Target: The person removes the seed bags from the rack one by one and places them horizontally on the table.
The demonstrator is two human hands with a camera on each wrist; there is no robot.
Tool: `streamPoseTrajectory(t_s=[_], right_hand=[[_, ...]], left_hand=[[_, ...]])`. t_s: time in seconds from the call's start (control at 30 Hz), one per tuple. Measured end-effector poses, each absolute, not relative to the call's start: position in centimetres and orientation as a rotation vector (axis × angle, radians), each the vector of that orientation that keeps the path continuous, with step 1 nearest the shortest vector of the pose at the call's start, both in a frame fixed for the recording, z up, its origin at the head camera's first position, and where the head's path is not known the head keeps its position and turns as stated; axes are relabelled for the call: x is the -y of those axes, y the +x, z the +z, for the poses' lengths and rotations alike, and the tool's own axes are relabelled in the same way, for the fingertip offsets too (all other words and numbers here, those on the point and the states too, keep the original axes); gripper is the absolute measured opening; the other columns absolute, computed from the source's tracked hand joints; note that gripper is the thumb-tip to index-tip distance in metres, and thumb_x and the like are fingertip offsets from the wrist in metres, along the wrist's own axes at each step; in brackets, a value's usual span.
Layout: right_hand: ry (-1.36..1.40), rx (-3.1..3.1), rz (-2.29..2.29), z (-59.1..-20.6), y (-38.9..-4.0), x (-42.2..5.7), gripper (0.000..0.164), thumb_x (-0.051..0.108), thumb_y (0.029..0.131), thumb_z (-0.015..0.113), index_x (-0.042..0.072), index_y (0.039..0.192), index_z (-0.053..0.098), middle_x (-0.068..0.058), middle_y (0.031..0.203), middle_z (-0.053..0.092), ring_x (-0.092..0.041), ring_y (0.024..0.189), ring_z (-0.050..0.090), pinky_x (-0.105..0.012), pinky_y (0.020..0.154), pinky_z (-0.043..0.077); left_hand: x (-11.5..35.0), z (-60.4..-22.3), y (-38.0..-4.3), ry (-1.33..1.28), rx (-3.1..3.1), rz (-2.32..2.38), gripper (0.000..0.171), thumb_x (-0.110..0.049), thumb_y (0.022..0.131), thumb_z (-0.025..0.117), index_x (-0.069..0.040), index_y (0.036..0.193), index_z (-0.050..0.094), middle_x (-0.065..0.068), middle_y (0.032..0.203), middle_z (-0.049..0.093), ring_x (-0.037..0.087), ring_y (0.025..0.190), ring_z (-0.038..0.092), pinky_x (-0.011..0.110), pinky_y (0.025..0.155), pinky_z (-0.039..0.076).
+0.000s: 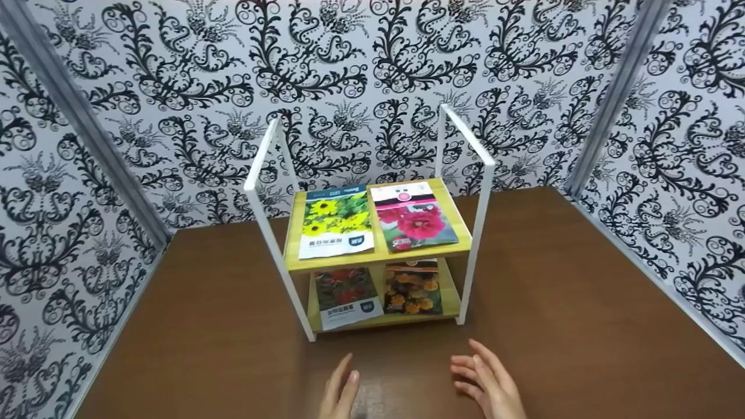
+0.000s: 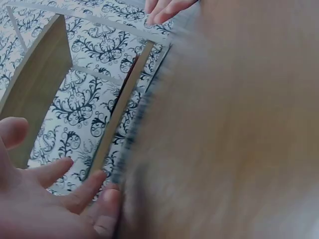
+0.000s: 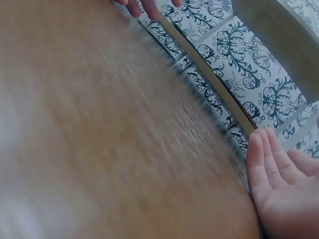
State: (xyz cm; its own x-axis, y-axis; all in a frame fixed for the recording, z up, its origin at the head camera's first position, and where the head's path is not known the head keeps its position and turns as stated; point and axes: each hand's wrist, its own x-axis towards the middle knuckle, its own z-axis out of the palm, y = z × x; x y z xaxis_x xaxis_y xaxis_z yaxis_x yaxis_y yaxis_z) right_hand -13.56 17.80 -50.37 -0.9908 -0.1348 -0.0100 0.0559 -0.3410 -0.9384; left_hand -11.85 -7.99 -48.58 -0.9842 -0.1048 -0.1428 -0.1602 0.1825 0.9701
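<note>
My left hand (image 1: 339, 389) and right hand (image 1: 489, 381) are held apart over the table, in front of a two-tier shelf (image 1: 379, 263) with white metal side frames. Both hands hold nothing, their fingers relaxed. On the top board lie a seed packet with yellow flowers (image 1: 337, 221) and one with pink flowers (image 1: 414, 215). The lower board carries a packet with red flowers (image 1: 348, 294) and one with orange flowers (image 1: 413, 288), partly shaded by the top board. In the left wrist view, the left hand (image 2: 60, 199) has spread fingers; the right hand (image 3: 284, 184) shows straight fingers.
The shelf stands on a brown wooden table (image 1: 215, 314). Patterned black-and-white panels (image 1: 361, 70) enclose the back and both sides, with grey strips at the corners.
</note>
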Motion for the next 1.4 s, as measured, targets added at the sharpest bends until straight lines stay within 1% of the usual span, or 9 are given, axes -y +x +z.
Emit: streamPoseTrajectory(t_s=[0.07,0.17,0.27,0.37,0.57,0.73,0.9,1.13,1.4], right_hand=[[-0.091,-1.805,-2.45,-50.2,-13.9,-17.1,0.057,0.029,0.096,0.039,-0.004,0.138,0.018,-0.015,0.109,0.057,-0.023,0.099,0.055,-0.038,0.081,0.047],[-0.058,-1.95,-2.37,-50.1,-14.6,-16.0,0.056,0.026,0.096,0.04,-0.005,0.138,0.02,-0.021,0.109,0.054,-0.027,0.098,0.056,-0.038,0.079,0.048],[-0.049,-2.061,-2.302,-50.0,-15.4,-15.3,0.054,0.024,0.095,0.043,-0.001,0.139,0.022,-0.025,0.111,0.052,-0.03,0.098,0.055,-0.037,0.076,0.049],[-0.043,-2.091,-2.304,-49.8,-16.1,-14.8,0.055,0.024,0.094,0.045,0.003,0.139,0.023,-0.026,0.113,0.05,-0.032,0.098,0.055,-0.038,0.076,0.05],[-0.073,-2.15,-2.288,-49.6,-17.5,-14.0,0.058,0.027,0.093,0.047,0.009,0.141,0.021,-0.023,0.118,0.047,-0.03,0.1,0.055,-0.037,0.075,0.05],[-0.08,-2.165,-2.272,-49.8,-18.4,-13.8,0.064,0.025,0.093,0.049,0.008,0.143,0.013,-0.023,0.122,0.045,-0.029,0.101,0.055,-0.036,0.074,0.051],[-0.034,-2.135,-2.268,-49.8,-19.5,-13.8,0.072,0.027,0.092,0.049,0.01,0.144,0.003,-0.022,0.124,0.044,-0.028,0.101,0.055,-0.036,0.075,0.05],[-0.029,-2.126,-2.241,-50.1,-20.1,-13.9,0.074,0.029,0.093,0.048,0.013,0.144,-0.003,-0.022,0.117,0.05,-0.028,0.097,0.058,-0.037,0.073,0.051],[0.002,-2.142,-2.242,-50.1,-21.0,-14.0,0.075,0.029,0.093,0.046,0.008,0.143,-0.006,-0.019,0.104,0.059,-0.028,0.083,0.062,-0.036,0.067,0.052]], left_hand=[[7.7,-48.9,-11.9,-0.246,-2.34,2.02,0.062,-0.043,0.09,0.045,-0.001,0.134,0.036,0.028,0.128,0.037,0.041,0.116,0.036,0.053,0.091,0.034],[6.9,-49.2,-12.4,-0.18,-2.282,2.111,0.059,-0.036,0.091,0.047,0.002,0.134,0.034,0.03,0.127,0.037,0.041,0.115,0.038,0.05,0.091,0.036],[6.1,-49.4,-13.1,-0.127,-2.238,2.12,0.058,-0.031,0.092,0.048,0.003,0.135,0.032,0.03,0.125,0.04,0.04,0.112,0.042,0.048,0.09,0.038],[5.5,-49.3,-14.1,-0.103,-2.214,2.059,0.06,-0.035,0.091,0.049,0.0,0.137,0.03,0.026,0.123,0.044,0.036,0.11,0.044,0.048,0.089,0.039],[4.8,-49.1,-15.8,0.012,-2.282,1.959,0.06,-0.038,0.091,0.048,-0.007,0.138,0.03,0.017,0.122,0.049,0.031,0.108,0.047,0.047,0.087,0.04],[4.5,-49.4,-16.4,0.078,-2.22,1.983,0.059,-0.039,0.091,0.047,-0.012,0.14,0.028,0.013,0.126,0.046,0.031,0.113,0.044,0.049,0.089,0.037],[4.6,-50.0,-17.5,0.135,-2.044,2.141,0.059,-0.036,0.093,0.044,-0.01,0.141,0.022,0.012,0.127,0.047,0.028,0.114,0.044,0.046,0.091,0.038],[4.7,-50.5,-18.3,0.132,-1.984,2.138,0.066,-0.034,0.093,0.045,-0.003,0.142,0.014,0.014,0.128,0.046,0.03,0.116,0.042,0.044,0.09,0.04],[3.9,-50.1,-19.4,0.084,-2.0,2.085,0.073,-0.04,0.089,0.051,-0.006,0.142,0.015,0.011,0.122,0.05,0.024,0.109,0.05,0.039,0.085,0.045]])
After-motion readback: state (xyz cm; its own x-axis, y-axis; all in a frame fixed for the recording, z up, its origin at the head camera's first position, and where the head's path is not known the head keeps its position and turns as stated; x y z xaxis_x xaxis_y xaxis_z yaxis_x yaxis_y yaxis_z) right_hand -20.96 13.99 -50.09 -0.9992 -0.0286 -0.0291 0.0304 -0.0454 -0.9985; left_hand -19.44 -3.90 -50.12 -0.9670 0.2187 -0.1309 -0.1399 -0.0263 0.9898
